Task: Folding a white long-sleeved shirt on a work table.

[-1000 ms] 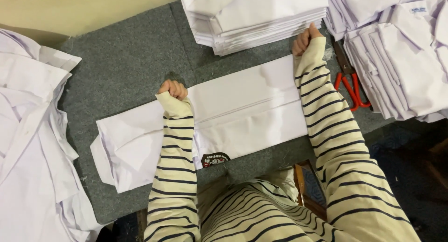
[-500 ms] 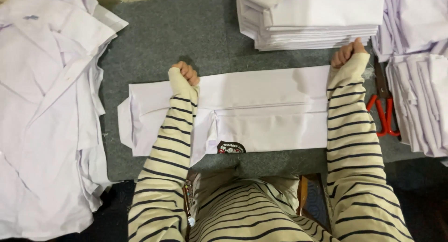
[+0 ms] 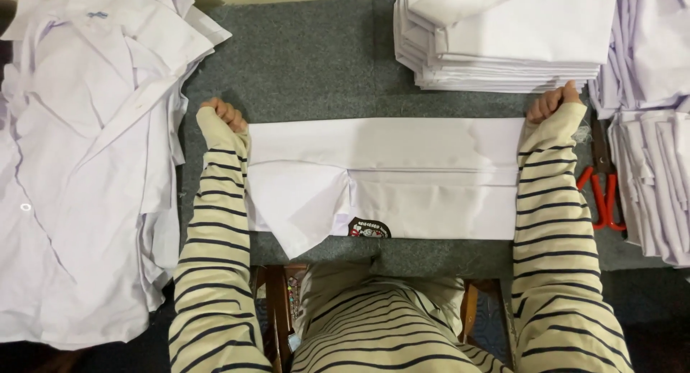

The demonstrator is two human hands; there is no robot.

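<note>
Centrally placed garment: a white shirt (image 3: pixel 402 179), folded into a long flat band, lies crosswise on the grey felt table top (image 3: pixel 316 64), its long axis running left to right in front of the person.
Left hand: the left hand (image 3: pixel 221 116) is curled into a loose fist at the band's left end, knuckles up, resting at the far left corner of the cloth; whether the fingers pinch the fabric cannot be told.
Right hand: the right hand (image 3: pixel 552 103) is likewise closed into a fist at the far right corner of the band, beside the folded stack.
Forearms: both striped sleeves lie along the two short ends of the shirt, pressing down on them.
Shirt detail: a small dark round badge (image 3: pixel 369 228) shows at the near edge; a loose corner hangs toward the person at the lower left.
Far side: a neat stack of folded white shirts (image 3: pixel 503 35) sits just beyond the band, well right of centre.
Left side: a heap of unfolded white shirts (image 3: pixel 79 164) spreads over the table edge.
Right side: red-handled scissors (image 3: pixel 602 186) lie just beside the right sleeve, between it and further piles of folded white garments (image 3: pixel 658 179).
</note>
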